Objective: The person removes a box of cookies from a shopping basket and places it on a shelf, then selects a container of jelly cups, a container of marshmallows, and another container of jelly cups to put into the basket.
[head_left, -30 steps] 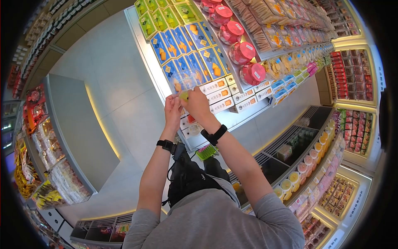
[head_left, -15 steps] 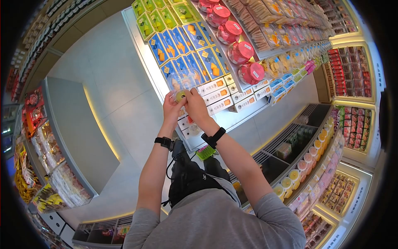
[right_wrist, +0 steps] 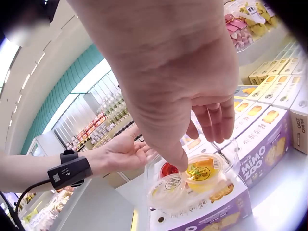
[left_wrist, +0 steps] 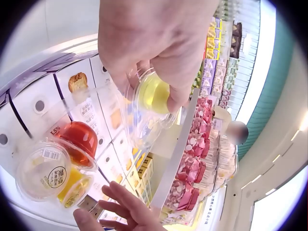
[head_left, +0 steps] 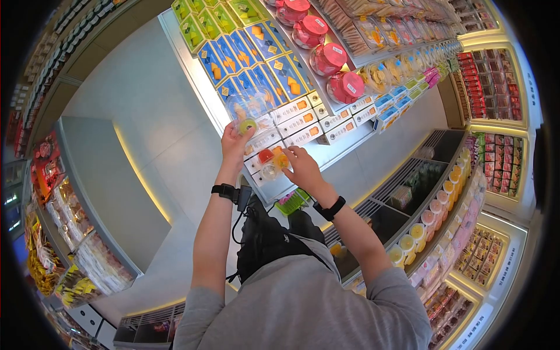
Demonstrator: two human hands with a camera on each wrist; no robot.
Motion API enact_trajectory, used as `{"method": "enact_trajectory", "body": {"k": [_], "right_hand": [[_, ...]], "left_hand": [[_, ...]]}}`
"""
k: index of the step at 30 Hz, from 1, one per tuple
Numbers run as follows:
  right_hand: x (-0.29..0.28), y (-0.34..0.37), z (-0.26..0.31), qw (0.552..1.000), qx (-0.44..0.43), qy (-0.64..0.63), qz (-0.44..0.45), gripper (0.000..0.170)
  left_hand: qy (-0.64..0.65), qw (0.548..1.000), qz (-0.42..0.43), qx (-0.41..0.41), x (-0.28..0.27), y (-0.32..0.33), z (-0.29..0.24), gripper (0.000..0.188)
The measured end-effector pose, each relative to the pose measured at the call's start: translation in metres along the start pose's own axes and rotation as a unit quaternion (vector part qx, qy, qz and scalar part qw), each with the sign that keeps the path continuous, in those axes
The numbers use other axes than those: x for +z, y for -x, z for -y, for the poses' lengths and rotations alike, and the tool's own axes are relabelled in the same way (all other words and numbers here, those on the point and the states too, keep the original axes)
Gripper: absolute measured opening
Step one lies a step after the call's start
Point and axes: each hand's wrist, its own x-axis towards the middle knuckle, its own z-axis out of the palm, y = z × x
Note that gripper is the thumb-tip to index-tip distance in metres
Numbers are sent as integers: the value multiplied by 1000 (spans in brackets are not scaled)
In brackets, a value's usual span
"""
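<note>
My left hand [head_left: 235, 140] pinches a small clear cup of yellow-green jelly [left_wrist: 155, 94] by its rim. Behind that cup, clear plastic packaging [head_left: 248, 105] lies over the blue boxes. My right hand [head_left: 303, 169] hovers by a yellow-orange jelly cup [right_wrist: 203, 169] with its fingers spread apart; its thumb overlaps the cup's edge in the right wrist view. Beside the yellow cup are a red jelly cup [left_wrist: 79, 139] and a pale, clear jelly cup [left_wrist: 43, 171] with a printed lid. These three sit in clear plastic on white boxes.
White biscuit boxes [head_left: 303, 119], blue boxes [head_left: 239, 55] and green boxes [head_left: 204, 20] cover the display table. Pink-lidded jars [head_left: 345, 87] line a raised shelf. A green basket [head_left: 291, 201] is below the table's near edge.
My right hand has left the yellow-green jelly cup and moved down and right to the yellow one. My left hand still holds its cup, now slightly further left and up.
</note>
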Motion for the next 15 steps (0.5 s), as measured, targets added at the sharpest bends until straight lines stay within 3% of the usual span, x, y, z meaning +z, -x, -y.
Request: {"method": "enact_trajectory", "body": {"k": [5, 7, 12, 15], "right_hand": [[20, -11, 16, 999, -9, 26, -44, 45], [28, -22, 24, 998, 1, 29, -51, 41], [53, -46, 31, 987, 63, 146, 30, 32], [56, -53, 28, 991, 53, 122, 25, 29]], "left_hand": [[-8, 1000, -3, -8, 3, 3, -3, 59], [-15, 1000, -9, -1, 4, 2, 1, 50], [-12, 1000, -20, -8, 4, 3, 4, 48], [0, 1000, -16, -20, 2, 4, 3, 52]]}}
